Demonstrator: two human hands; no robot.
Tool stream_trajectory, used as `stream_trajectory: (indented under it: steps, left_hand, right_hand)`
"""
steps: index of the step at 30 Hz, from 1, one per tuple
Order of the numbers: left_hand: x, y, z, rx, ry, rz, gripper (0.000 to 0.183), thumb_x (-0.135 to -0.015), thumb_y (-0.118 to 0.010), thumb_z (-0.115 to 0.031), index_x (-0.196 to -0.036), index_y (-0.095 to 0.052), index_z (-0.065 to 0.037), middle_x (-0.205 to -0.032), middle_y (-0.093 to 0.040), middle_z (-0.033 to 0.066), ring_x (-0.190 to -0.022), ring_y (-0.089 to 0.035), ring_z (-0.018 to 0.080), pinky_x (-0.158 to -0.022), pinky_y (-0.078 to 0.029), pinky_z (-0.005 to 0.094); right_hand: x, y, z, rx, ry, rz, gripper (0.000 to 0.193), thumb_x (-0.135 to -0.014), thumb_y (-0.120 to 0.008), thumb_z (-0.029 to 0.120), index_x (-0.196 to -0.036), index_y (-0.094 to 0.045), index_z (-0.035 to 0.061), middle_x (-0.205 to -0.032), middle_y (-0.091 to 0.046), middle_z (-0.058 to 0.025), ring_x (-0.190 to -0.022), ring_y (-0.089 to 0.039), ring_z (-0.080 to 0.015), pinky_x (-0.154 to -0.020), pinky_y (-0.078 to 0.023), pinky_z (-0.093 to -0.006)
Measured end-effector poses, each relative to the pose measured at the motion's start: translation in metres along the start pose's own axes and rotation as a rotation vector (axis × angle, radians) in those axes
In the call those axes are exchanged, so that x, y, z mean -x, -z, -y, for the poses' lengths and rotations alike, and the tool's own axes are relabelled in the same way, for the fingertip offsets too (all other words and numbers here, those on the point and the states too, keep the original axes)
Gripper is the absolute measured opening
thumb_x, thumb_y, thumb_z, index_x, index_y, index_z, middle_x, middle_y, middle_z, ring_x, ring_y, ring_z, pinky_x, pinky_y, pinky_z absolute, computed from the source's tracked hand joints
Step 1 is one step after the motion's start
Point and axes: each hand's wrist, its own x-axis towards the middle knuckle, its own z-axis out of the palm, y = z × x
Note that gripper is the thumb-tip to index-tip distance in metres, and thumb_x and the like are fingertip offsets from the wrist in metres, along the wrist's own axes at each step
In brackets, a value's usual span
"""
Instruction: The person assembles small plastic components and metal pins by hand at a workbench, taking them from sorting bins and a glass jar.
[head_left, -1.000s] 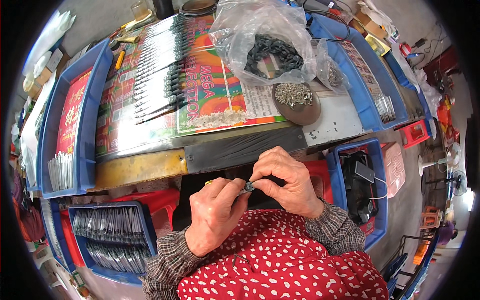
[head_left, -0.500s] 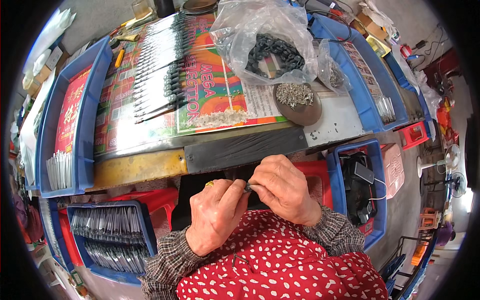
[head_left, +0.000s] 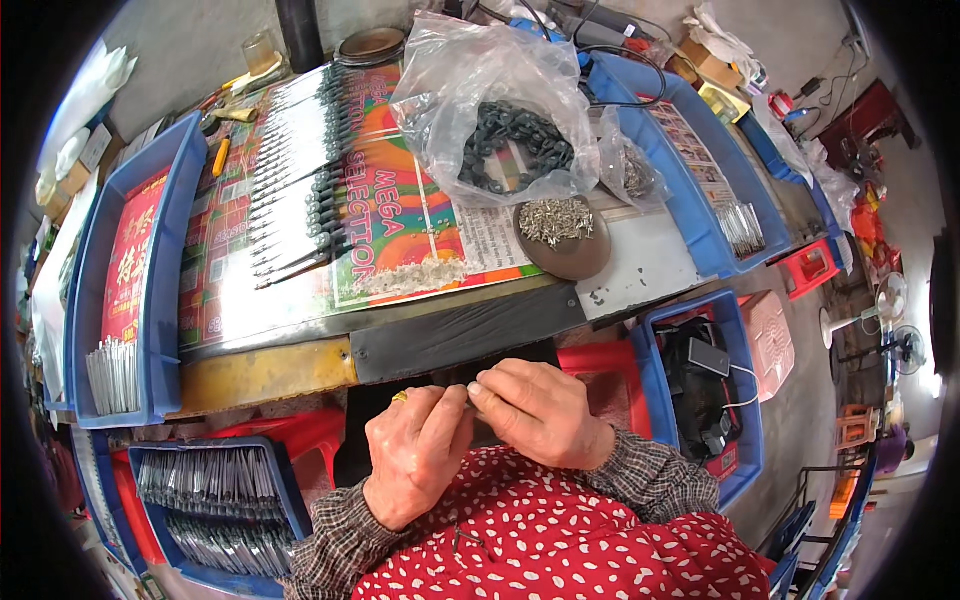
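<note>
Both hands meet just in front of the table's near edge, above a red apron with white spots. My left hand (head_left: 418, 455), with a yellow ring, is closed, its fingertips pinched together. Against it presses my right hand (head_left: 545, 412), thumb and forefinger also pinched. Whatever lies between the fingertips is mostly covered; only a small greyish bit shows, too small to name. On the table beyond are a round brown dish (head_left: 565, 254) heaped with small silvery metal pieces (head_left: 556, 220), and a clear plastic bag (head_left: 500, 75) with black chain-like parts (head_left: 515, 145).
Rows of thin dark-ended rods (head_left: 300, 180) lie on colourful printed sheets. Blue trays (head_left: 172, 250) stand at the left and right (head_left: 690, 190). Below are a blue bin of slender packed pieces (head_left: 215, 490), red stools (head_left: 600, 375) and a blue crate with a black bag (head_left: 700, 390).
The view has shifted, so the table sits lower and slightly left. Both hands stay together in a pinch, now lower in the picture; the grey bit between them shows less.
</note>
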Motion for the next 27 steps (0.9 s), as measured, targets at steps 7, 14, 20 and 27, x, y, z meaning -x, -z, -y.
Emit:
stream_trajectory:
  steps: [7,14,20,27]
  left_hand:
    - [-0.012,0.002,0.004,-0.012,-0.004,-0.019,0.032,-0.067,-0.075,0.0,-0.096,-0.062,-0.002,-0.077,-0.06,0.0093,-0.06,-0.059,0.0236,-0.051,-0.047,0.0336]
    - [-0.011,0.003,0.008,-0.022,0.036,-0.008,0.031,-0.067,-0.075,0.001,-0.095,-0.062,-0.002,-0.078,-0.06,0.0096,-0.062,-0.06,0.0256,-0.053,-0.048,0.035]
    - [-0.009,0.005,0.012,-0.025,0.079,0.015,0.029,-0.068,-0.075,0.001,-0.094,-0.062,-0.003,-0.077,-0.06,0.0092,-0.064,-0.06,0.0257,-0.053,-0.048,0.0354]
    - [-0.01,0.004,0.012,-0.017,0.111,0.032,0.028,-0.067,-0.074,0.001,-0.093,-0.061,-0.004,-0.076,-0.059,0.009,-0.063,-0.06,0.026,-0.054,-0.048,0.0356]
  right_hand:
    - [-0.015,0.024,-0.036,-0.098,-0.236,-0.124,0.032,-0.071,-0.075,0.004,-0.102,-0.065,0.0009,-0.094,-0.063,-0.0116,-0.082,-0.063,-0.0303,-0.071,-0.053,-0.0385]
    - [-0.013,0.024,-0.087,0.296,-0.417,-0.051,0.033,-0.074,-0.074,0.014,-0.104,-0.065,0.0032,-0.105,-0.06,-0.0078,-0.105,-0.051,-0.0281,-0.088,-0.039,-0.0422]
    - [-0.015,0.018,-0.09,0.365,-0.433,-0.001,0.034,-0.075,-0.074,0.018,-0.104,-0.066,0.0025,-0.102,-0.059,-0.0081,-0.101,-0.052,-0.0274,-0.085,-0.039,-0.0408]
    - [-0.014,0.016,-0.093,0.339,-0.424,0.017,0.032,-0.075,-0.074,0.02,-0.101,-0.066,0.0046,-0.1,-0.058,-0.0064,-0.1,-0.05,-0.0269,-0.084,-0.038,-0.042]
